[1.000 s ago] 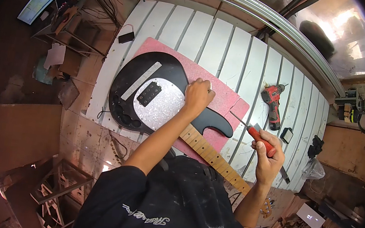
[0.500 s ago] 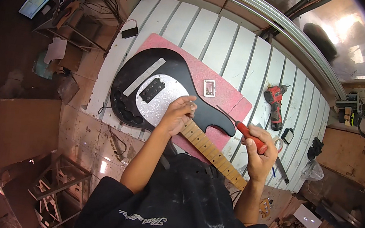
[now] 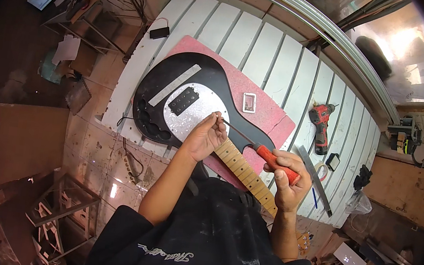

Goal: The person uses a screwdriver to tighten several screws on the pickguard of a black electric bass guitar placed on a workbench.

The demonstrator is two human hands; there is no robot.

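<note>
My right hand (image 3: 290, 183) grips a red-handled screwdriver (image 3: 272, 160), its thin shaft pointing up and left. At the shaft's tip, my left hand (image 3: 205, 138) is pinched shut; what its fingertips hold is too small to make out. Both hands hover over an electric guitar (image 3: 212, 77) with a black body, lying with its neck (image 3: 244, 171) running toward my right side. A white pearly pickguard (image 3: 177, 122) with a black pickup (image 3: 184, 102) sits on the body, and a silver straight strip (image 3: 174, 85) lies beside it. Right of the body is a small chrome frame (image 3: 249, 102).
Under the guitar is a pink board (image 3: 278, 114) on a white slatted table (image 3: 263, 41). At the right lie a red cordless drill (image 3: 321, 127), a steel ruler (image 3: 317, 182), a roll of tape (image 3: 323, 172) and a small black box (image 3: 333, 161). Another black box (image 3: 159, 32) lies at the far left.
My right hand has brought the screwdriver leftward, so its tip now meets my left fingertips. My left fingers have drawn together into a pinch. The whole view has shifted slightly.
</note>
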